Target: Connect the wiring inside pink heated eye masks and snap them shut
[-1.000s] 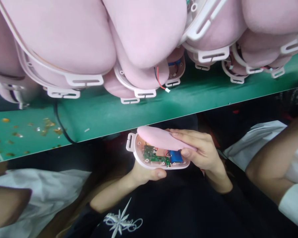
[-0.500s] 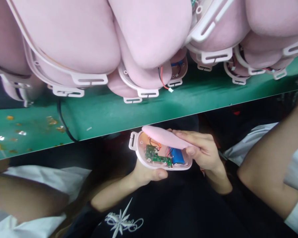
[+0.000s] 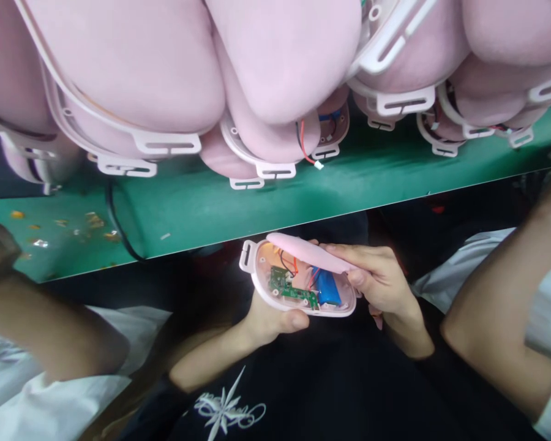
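Above my lap, my left hand (image 3: pixel 275 318) grips a pink plastic housing (image 3: pixel 259 283) from below, thumb along its front rim. A slotted strap loop juts from the housing's left end. Inside it show a green circuit board (image 3: pixel 298 295), a blue battery (image 3: pixel 328 286), and red and black wires. My right hand (image 3: pixel 381 275) pinches the right end of a pink padded cover (image 3: pixel 303 250), thumb in front and fingers behind. The cover is tilted over the housing's back part and leaves the front part uncovered. Fingers under the housing are hidden.
Pink padded housings (image 3: pixel 133 67) are piled along the green table (image 3: pixel 239 208). A wire with a white connector (image 3: pixel 318 165) hangs from one. A black cable (image 3: pixel 119 226) and orange scraps (image 3: pixel 94 220) lie at left. Other people's arms (image 3: pixel 50 324) flank me on both sides.
My right hand and the cover have shifted slightly, so a little more of the battery shows. At left, another person's hand has come into view over the table.
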Demonstrator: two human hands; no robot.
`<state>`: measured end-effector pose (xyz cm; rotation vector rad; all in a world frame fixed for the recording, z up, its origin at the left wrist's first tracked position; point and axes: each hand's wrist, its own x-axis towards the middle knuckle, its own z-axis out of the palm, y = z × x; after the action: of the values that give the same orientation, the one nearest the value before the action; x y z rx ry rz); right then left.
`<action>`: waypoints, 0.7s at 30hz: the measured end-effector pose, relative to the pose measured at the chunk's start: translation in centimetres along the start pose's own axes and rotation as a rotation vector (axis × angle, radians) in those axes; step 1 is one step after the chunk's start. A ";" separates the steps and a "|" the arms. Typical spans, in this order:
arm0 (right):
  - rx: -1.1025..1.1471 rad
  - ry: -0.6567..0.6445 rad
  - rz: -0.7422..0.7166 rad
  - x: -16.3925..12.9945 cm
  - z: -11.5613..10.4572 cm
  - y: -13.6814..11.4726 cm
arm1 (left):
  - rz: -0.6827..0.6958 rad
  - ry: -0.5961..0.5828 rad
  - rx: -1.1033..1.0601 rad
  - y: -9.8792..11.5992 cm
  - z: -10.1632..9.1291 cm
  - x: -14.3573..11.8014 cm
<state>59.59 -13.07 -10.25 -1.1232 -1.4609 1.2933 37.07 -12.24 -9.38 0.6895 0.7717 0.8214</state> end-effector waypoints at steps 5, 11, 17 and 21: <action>-0.009 -0.020 -0.034 -0.1 0.2 0.4 | 0.020 0.003 0.028 0.2 -0.1 0.3; -0.064 -0.023 -0.084 0.0 0.7 0.4 | 0.009 0.088 0.072 -0.6 -0.3 0.0; -0.258 -0.161 -0.103 -0.3 1.0 0.1 | 0.049 0.172 0.099 -1.9 -1.7 -0.2; -0.209 -0.163 -0.107 0.0 0.9 -0.2 | 0.051 -0.139 0.206 -0.2 -3.1 -0.1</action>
<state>58.71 -13.29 -10.18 -1.0761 -1.7864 1.2003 34.58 -11.68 -11.20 0.9439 0.7208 0.7372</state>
